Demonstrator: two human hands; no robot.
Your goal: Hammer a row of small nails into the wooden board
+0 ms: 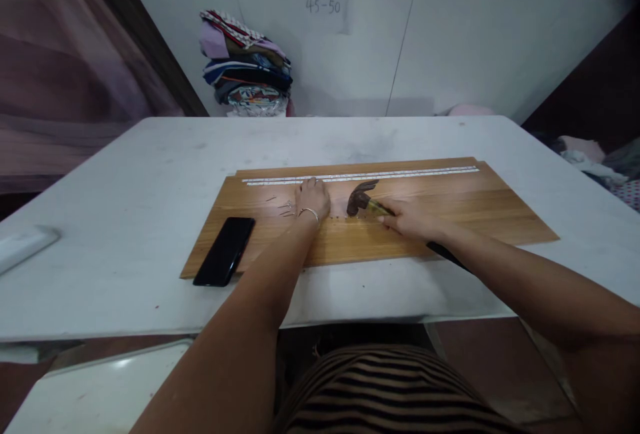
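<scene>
- The right hand is clamped on the hammer, its head between both hands.
- The left hand, on the board, adjoins nails; grip unclear.

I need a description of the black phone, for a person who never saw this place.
On the white table lies a wide wooden board. At its near left corner, the black phone overlaps the front edge. Unlike the thin loose nails and white strips farther back, it is a broad, dark rectangle.
</scene>
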